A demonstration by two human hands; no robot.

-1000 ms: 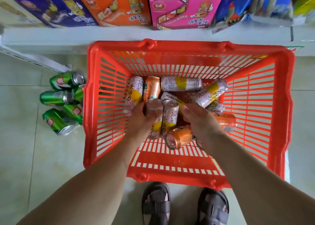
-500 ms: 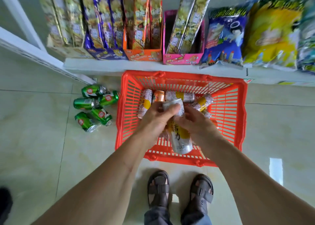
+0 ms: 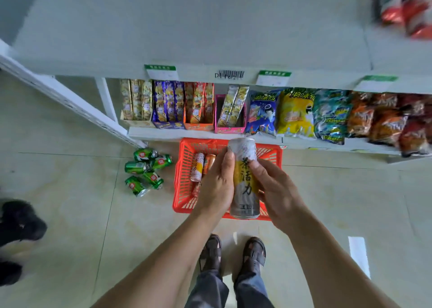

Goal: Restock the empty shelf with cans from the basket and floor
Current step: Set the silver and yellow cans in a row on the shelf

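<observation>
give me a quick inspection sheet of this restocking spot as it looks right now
surface: white upper shelf bare across most of its top; pale tiled floor below.
job's things: tall silver and yellow can held upright above the red basket; more cans lie in the basket; five green cans lie on the floor left of it.
clutter: dark blurred shape at the left edge, cannot tell what.
grippers: left hand and right hand both grip the can.
cables: nothing seen.
surroundings: lower shelf with snack boxes and chip bags; price tags on the shelf edge.
</observation>
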